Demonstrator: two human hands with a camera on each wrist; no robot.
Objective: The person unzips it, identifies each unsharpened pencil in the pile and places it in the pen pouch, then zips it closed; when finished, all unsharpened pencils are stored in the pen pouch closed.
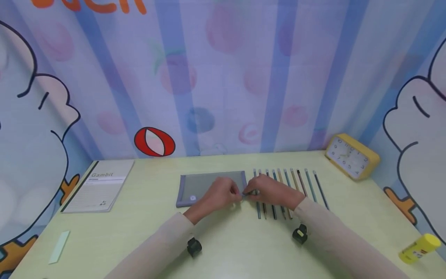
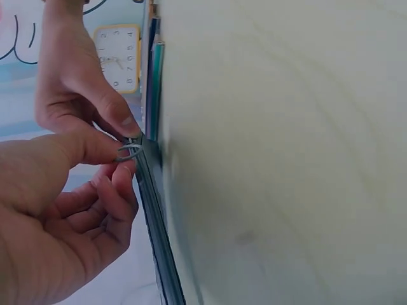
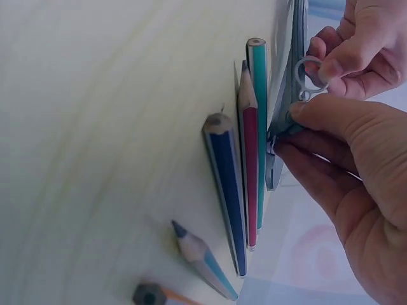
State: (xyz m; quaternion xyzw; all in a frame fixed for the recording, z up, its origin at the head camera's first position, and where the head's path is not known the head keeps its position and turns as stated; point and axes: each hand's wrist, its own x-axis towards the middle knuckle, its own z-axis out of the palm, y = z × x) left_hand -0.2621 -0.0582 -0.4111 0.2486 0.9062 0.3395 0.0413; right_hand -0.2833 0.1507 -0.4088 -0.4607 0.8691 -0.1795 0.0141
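Observation:
A flat grey zip pouch (image 1: pixel 205 184) with a darker border lies on the table. At its near right corner, my left hand (image 1: pixel 220 192) pinches the ring-shaped zipper pull (image 3: pixel 297 75) between thumb and finger. My right hand (image 1: pixel 271 190) meets it there, its thumb and fingers pinching the end of the pouch's zipper edge (image 3: pixel 287 124). In the left wrist view, the pouch's edge (image 2: pixel 156 222) runs down from the fingertips. Several pencils (image 1: pixel 274 212) lie in a row right of the pouch, partly hidden under my right hand and forearm.
A yellow alarm clock (image 1: pixel 350 157) stands at the back right. A notebook (image 1: pixel 101 186) lies at the back left, with a pale green strip (image 1: pixel 59 247) nearer the front. At the right edge is a yellow glue stick (image 1: pixel 419 248). A printed curtain (image 1: pixel 223 77) hangs behind the table.

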